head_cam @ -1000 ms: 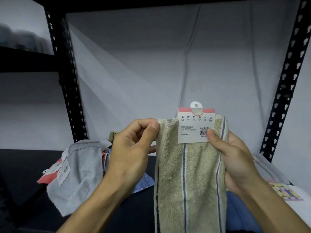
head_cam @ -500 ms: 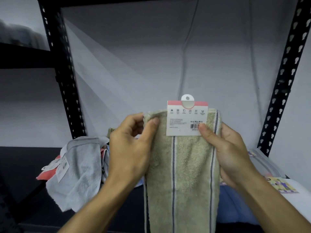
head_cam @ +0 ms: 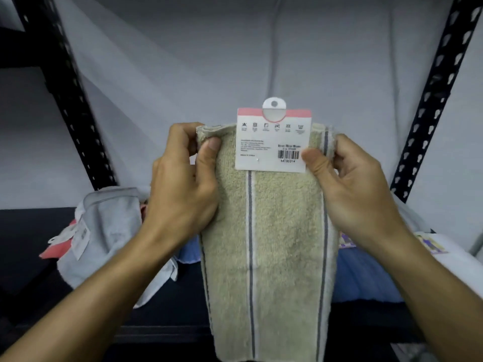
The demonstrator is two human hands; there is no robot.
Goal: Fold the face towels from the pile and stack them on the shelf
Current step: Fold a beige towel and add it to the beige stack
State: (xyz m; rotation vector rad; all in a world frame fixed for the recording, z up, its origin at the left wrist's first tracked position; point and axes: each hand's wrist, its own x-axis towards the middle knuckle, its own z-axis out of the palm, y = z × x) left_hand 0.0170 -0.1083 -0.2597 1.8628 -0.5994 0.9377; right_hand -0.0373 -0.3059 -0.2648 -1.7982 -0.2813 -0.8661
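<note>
A beige face towel [head_cam: 282, 231] with dark and white stripes hangs upright in front of me over the dark shelf [head_cam: 31, 236]. A white card tag [head_cam: 271, 145] with a pink top band and a barcode is fixed at its upper edge. My left hand [head_cam: 183, 186] pinches the towel's top left corner between thumb and fingers. My right hand [head_cam: 350, 189] pinches the top right corner, its thumb lying on the tag's lower right. The pile of towels [head_cam: 104, 231] lies on the shelf at the left, a grey one on top and a red one under it.
Black perforated uprights [head_cam: 78, 121] [head_cam: 428, 100] frame the shelf bay, with a grey sheet [head_cam: 261, 48] hung behind. A light blue towel [head_cam: 366, 278] and a white packet with a printed label [head_cam: 431, 244] lie on the shelf at the right.
Both hands have lifted the beige towel a little higher and drawn its top edge wider. The view has tilted downward slightly.
</note>
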